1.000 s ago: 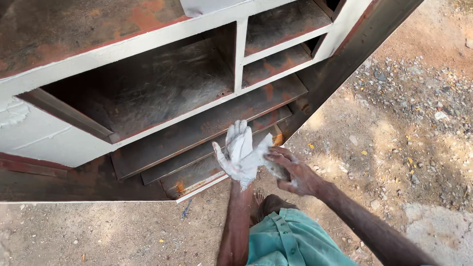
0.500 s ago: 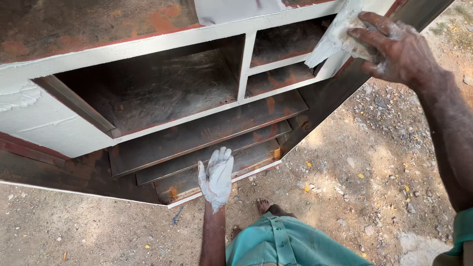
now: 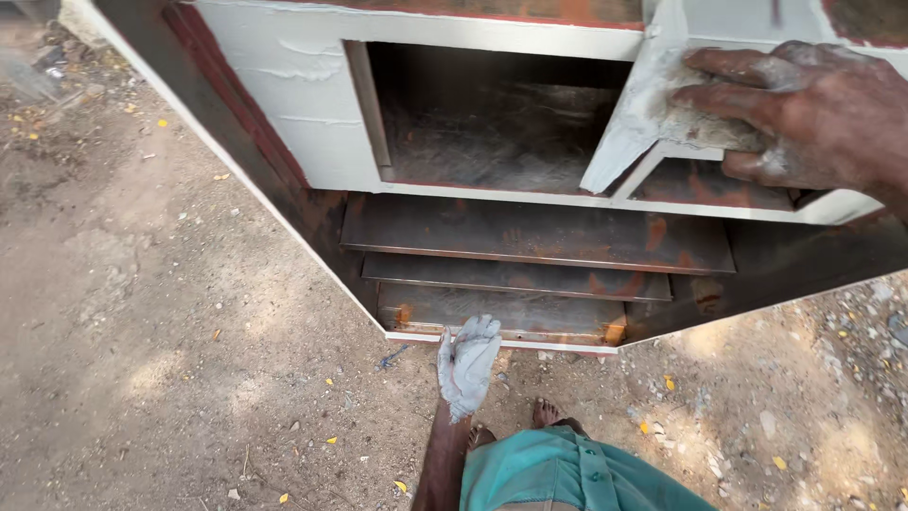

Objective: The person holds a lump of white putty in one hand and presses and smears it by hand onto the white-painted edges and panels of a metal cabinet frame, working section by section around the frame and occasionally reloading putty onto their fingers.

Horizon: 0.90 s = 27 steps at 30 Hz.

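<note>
Pressing pale rag (image 3: 662, 114) on white cabinet divider (image 3: 615, 161): right hand (image 3: 804, 114) gripped it | left hand (image 3: 466, 364) hung open, white-coated | rusty shelves (image 3: 530, 237) between

Bare dirt ground (image 3: 170, 312) lies in dappled sunlight, with yellow leaves (image 3: 331, 440) toward seven o'clock and gravel (image 3: 851, 341) at four o'clock.
</note>
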Motion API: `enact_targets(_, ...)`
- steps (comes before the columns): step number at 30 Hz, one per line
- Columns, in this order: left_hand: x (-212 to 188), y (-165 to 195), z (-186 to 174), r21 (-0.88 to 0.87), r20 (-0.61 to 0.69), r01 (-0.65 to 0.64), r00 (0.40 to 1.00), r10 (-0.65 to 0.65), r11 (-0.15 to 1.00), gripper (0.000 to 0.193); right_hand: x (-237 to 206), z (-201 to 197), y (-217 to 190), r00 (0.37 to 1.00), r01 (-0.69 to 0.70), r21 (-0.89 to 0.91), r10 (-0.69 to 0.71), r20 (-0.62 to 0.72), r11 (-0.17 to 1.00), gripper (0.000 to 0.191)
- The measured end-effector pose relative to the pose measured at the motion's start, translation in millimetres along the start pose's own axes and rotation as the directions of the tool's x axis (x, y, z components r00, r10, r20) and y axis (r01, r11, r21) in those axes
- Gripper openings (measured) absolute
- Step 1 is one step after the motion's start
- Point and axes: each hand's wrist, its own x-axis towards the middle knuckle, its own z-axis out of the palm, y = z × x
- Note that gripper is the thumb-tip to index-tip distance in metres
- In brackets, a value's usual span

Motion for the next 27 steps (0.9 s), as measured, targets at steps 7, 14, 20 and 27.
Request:
enact_targets(7, -49.1, 35.5, 3.8, -0.032, 0.082, -0.218, 0.972, 0.220, 0.975, 0.071, 133.5, -156.3, -74.2, 0.930, 0.245, 0.055, -0.218, -0.297, 0.968, 0.083)
enact_targets(14, -97.1, 71.1, -1.9, 0.028, 0.002, -0.438, 0.899, 0.438, 0.898, 0.071, 220.0, -246.3, -125.9, 0.749, 0.483, 0.087, -0.360, -0.556, 0.871, 0.084)
enact_targets(20, -94.0, 74.2, 39.3, 0.040, 0.147, -0.532, 0.840, 0.522, 0.845, 0.071, 247.6, -255.0, -144.8, 0.636, 0.642, 0.183, -0.384, -0.670, 0.745, 0.083)
enact_targets(27, -45.7, 79.8, 152.2, -0.210, 0.479, -0.468, 0.716, 0.507, 0.859, 0.090, 111.6, -104.7, -193.9, 0.760, 0.157, 0.487, -0.210, -0.616, -0.859, 0.070)
